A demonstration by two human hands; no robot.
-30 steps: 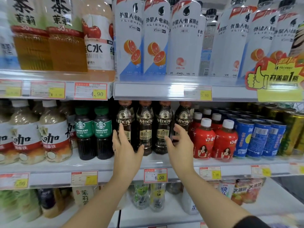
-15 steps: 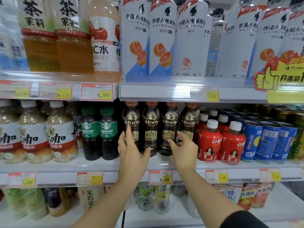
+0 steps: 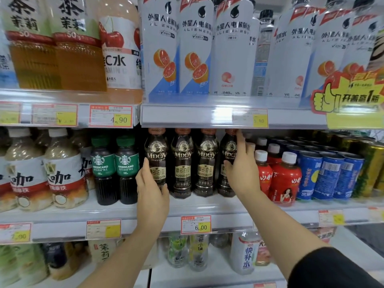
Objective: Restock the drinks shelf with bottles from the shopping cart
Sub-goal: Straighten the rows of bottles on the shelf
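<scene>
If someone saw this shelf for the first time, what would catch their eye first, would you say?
Probably the two bare hands on the middle shelf: the left hand and right hand bracket a row of dark MDOY coffee bottles. Next, the tall white grapefruit bottles above, and the yellow thumbs-up sign at right.

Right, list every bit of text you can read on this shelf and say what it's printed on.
"MDOY COFFEE", "MODUOQIYA": dark brown plastic coffee bottles.
"AMERICANO": green-labelled dark bottles.
"ALIENERGY": tall white plastic bottles.
"4.90": red-framed price tag on the upper rail.
"5.80": yellow price tag on the upper rail.
"6.00": price tag on the middle rail.
Other price tags and the blue cans' print: too blurred.
</scene>
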